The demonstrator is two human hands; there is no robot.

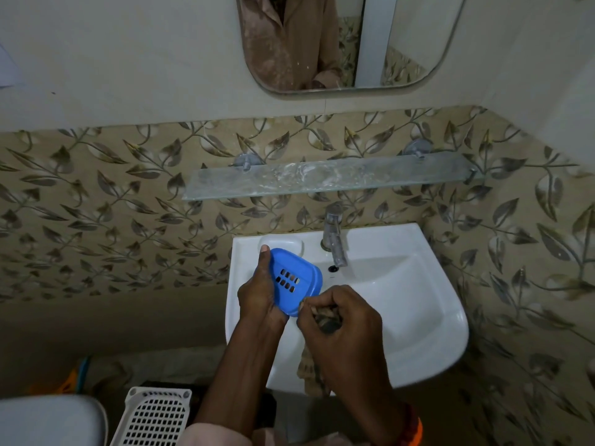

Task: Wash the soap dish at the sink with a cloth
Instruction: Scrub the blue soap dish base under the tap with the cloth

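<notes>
Now, taking the white sink [418,317] as my landmark and working from its left side across: off to its lower left stands a white slotted basket [154,416], well apart from the work. Over the sink's left rim my left hand [257,294] grips the blue soap dish [294,280], thumb up along the dish's far edge and fingers curled under it, so the dish hangs tilted above the basin and touches no porcelain. Just behind it, moulded into the sink's back ledge, is a shallow soap recess [283,244]. Toward the sink's middle my right hand [341,320] is clenched round a bunched, patterned brown cloth [325,317], which meets the dish's near corner; a tail of the cloth hangs down over the sink's front rim. At the back of the sink rises the metal tap [333,238], and I see no water running from it.

What could go wrong, as I judge it: I hold the dish by one side only, so a hard push from the cloth could twist it out of my grip and drop it into the basin. The loose tail could also drag on the sink's edge.

As for the dish, it is smooth, bright blue plastic, rounded like a shallow tray, with two rows of small drain slots in its floor. Whether any soap film remains on it I cannot tell.
</notes>
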